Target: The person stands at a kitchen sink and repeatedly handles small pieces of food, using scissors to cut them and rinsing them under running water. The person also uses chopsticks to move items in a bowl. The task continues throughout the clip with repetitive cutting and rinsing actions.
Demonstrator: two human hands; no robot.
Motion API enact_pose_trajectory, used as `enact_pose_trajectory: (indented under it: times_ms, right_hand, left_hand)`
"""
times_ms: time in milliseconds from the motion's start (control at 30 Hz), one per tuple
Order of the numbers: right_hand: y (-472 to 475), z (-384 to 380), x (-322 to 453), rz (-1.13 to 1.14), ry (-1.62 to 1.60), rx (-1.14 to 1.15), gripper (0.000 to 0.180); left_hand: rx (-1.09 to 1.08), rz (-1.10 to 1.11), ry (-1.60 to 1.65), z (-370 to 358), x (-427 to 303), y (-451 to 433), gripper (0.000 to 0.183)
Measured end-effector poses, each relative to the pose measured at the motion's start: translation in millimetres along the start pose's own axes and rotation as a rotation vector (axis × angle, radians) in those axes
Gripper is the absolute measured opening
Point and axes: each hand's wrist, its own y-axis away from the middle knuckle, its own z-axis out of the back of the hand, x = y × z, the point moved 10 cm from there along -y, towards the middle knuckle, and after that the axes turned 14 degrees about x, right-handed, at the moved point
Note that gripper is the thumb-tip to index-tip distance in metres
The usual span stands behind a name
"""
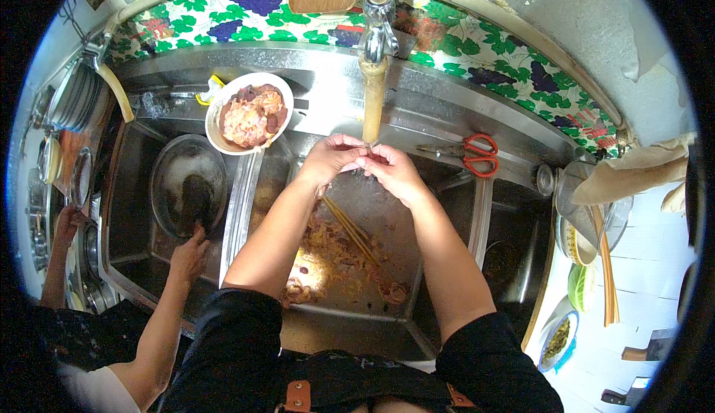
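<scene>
My left hand (pixel 330 160) and my right hand (pixel 393 171) meet fingertip to fingertip under the faucet's pale hose end (pixel 373 100). The fingers pinch something small; what it is cannot be told. Water runs over them into the middle basin of the steel sink (pixel 385 312). Below, in that basin, lie scraps of raw meat or offal (pixel 335 245) with wooden chopsticks (pixel 357 234) across them. A white bowl (pixel 211 125) of raw offal pieces stands on the divider, up and left of my hands. Red-handled scissors (pixel 481 156) lie on the back ledge at the right.
Another person's hand (pixel 190 254) is near a round metal basin (pixel 162 189) in the left sink. Stacked plates (pixel 72 97) stand far left. To the right are a wire strainer (pixel 575 181), a cabbage piece (pixel 581 287), a bowl of greens (pixel 570 323) and two cleavers (pixel 659 345).
</scene>
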Motion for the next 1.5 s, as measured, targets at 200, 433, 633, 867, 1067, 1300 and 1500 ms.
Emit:
enact_pose_trajectory:
  times_ms: [200,433,633,867,1067,1300,1500]
  right_hand:
    - [3.2,7.7,18.2,-0.028,0.682,-0.089,0.018]
    - [3.9,-7.4,41.0,-0.065,1.077,-0.015,0.017]
    - [1.8,-12.6,39.5,0.038,1.036,0.024,0.020]
    - [13.3,7.1,11.9,-0.058,0.972,-0.104,0.016]
    - [38.3,21.2,-10.1,0.045,0.774,-0.113,0.019]
    - [36.1,34.9,4.0,-0.098,0.879,-0.247,0.020]
    - [10.5,14.3,11.0,-0.060,0.621,-0.051,0.023]
  left_hand:
    - [0.042,0.012,-0.051,1.4,3.3,-4.3,0.022]
    - [0.101,0.062,-0.165,-6.6,1.9,-4.1,0.018]
    - [0.072,0.104,0.003,-4.1,12.1,1.8,0.017]
    - [0.100,0.063,0.231,-10.4,19.2,15.3,0.019]
    - [-0.038,-0.001,0.142,32.9,2.5,13.6,0.020]
    - [0.027,-0.075,-0.180,1.7,-3.7,-6.6,0.016]
    - [0.020,-0.013,-0.274,-10.8,-3.5,-14.6,0.018]
